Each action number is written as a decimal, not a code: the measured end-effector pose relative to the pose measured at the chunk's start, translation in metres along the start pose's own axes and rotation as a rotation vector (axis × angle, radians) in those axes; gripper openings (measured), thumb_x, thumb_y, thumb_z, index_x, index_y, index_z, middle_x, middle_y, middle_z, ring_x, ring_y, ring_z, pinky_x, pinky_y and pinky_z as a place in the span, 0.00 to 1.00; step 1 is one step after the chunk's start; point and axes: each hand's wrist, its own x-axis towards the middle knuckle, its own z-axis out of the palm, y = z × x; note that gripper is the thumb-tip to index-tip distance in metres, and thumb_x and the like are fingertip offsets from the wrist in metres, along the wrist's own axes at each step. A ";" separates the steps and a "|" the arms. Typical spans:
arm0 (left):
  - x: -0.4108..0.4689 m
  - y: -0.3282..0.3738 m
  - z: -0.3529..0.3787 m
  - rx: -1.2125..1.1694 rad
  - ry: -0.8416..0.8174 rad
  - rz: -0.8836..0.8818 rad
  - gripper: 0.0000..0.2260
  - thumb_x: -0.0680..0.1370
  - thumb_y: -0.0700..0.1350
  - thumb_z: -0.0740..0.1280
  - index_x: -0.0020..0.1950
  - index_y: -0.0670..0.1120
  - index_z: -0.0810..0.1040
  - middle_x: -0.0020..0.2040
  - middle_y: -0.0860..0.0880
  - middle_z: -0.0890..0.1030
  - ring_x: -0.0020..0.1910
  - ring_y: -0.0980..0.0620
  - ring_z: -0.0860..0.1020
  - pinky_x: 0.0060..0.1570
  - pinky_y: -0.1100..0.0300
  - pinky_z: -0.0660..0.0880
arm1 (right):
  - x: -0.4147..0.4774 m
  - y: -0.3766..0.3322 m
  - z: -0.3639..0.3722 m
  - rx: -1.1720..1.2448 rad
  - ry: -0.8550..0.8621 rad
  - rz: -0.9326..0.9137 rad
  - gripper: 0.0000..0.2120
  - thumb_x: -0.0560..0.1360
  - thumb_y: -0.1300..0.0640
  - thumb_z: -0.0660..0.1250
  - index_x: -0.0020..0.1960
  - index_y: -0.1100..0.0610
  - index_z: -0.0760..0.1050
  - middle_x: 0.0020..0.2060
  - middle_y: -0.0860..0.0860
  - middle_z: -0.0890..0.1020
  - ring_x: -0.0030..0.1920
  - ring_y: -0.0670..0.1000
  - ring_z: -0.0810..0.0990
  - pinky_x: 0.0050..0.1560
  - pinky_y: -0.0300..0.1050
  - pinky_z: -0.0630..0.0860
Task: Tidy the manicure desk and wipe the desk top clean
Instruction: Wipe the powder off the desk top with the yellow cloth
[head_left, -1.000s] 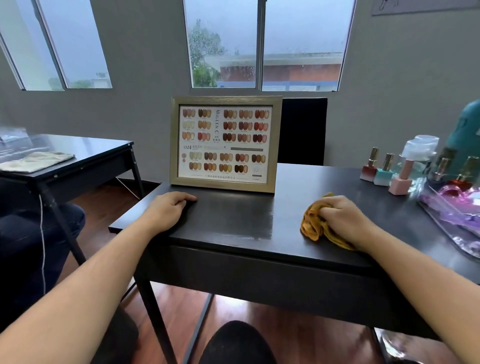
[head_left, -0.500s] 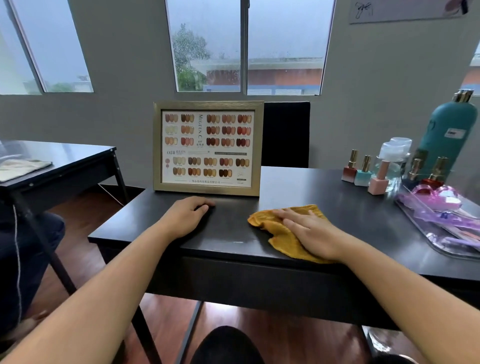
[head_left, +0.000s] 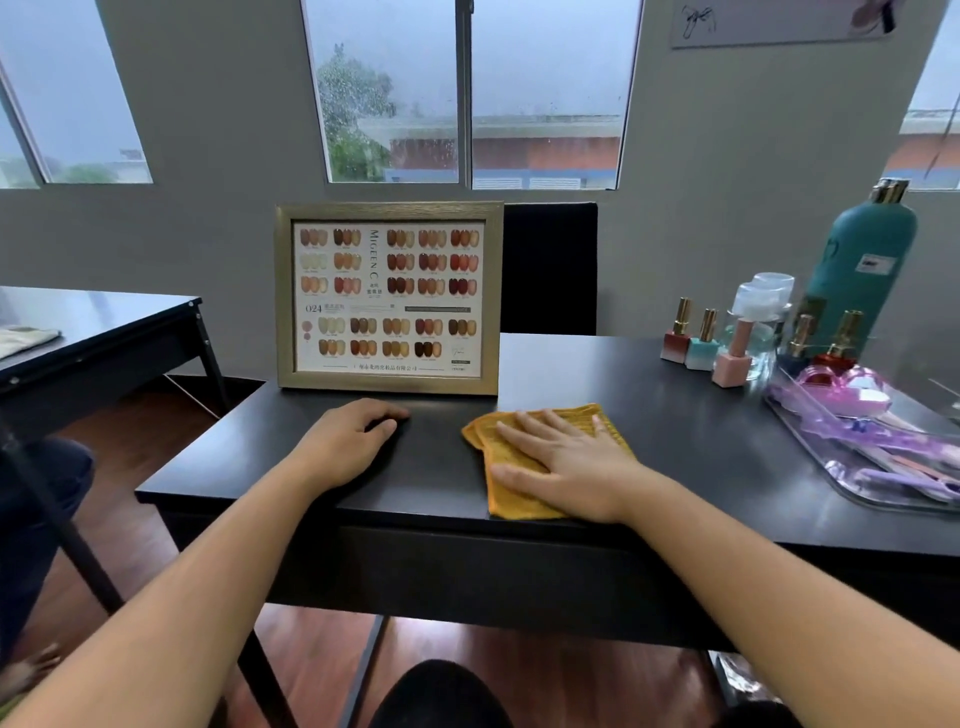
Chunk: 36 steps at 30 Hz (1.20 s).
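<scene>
The yellow cloth (head_left: 524, 457) lies flat near the front edge of the dark surface (head_left: 675, 447), its long axis running front to back. The right hand (head_left: 563, 467) presses on it, fingers spread and flat — gripping nothing. The left hand (head_left: 345, 441) rests loosely curled beside it. A clear tray (head_left: 852, 457) at right holds purple tools.

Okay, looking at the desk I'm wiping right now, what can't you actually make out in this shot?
- Clear tray, head view: its right end is cut off by the frame edge.
- Small print on the framed colour chart: too small to read.
- Desk top under the orange cloth: hidden by the cloth and the right hand.
- Left hand: whatever lies under its palm is hidden.
- Bottles behind the pump dispenser: partly hidden.
</scene>
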 end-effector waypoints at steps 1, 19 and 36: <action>0.000 0.000 0.000 0.005 -0.001 0.006 0.13 0.79 0.46 0.60 0.62 0.54 0.76 0.64 0.54 0.76 0.64 0.54 0.71 0.61 0.62 0.62 | -0.010 0.002 0.001 -0.004 -0.007 -0.053 0.42 0.64 0.22 0.41 0.75 0.36 0.43 0.76 0.39 0.44 0.76 0.45 0.40 0.73 0.62 0.35; -0.002 0.004 0.000 0.014 0.018 -0.006 0.12 0.79 0.47 0.61 0.61 0.54 0.76 0.64 0.55 0.76 0.64 0.54 0.71 0.61 0.61 0.63 | 0.014 0.021 -0.006 0.046 0.013 0.243 0.32 0.71 0.28 0.35 0.74 0.34 0.43 0.77 0.45 0.43 0.77 0.54 0.39 0.67 0.72 0.34; -0.002 0.004 -0.001 0.011 0.003 -0.009 0.12 0.78 0.49 0.62 0.61 0.56 0.76 0.64 0.55 0.75 0.64 0.55 0.71 0.62 0.61 0.63 | 0.023 0.065 -0.020 0.085 0.039 0.521 0.38 0.70 0.26 0.42 0.76 0.40 0.43 0.77 0.47 0.42 0.76 0.56 0.39 0.66 0.75 0.35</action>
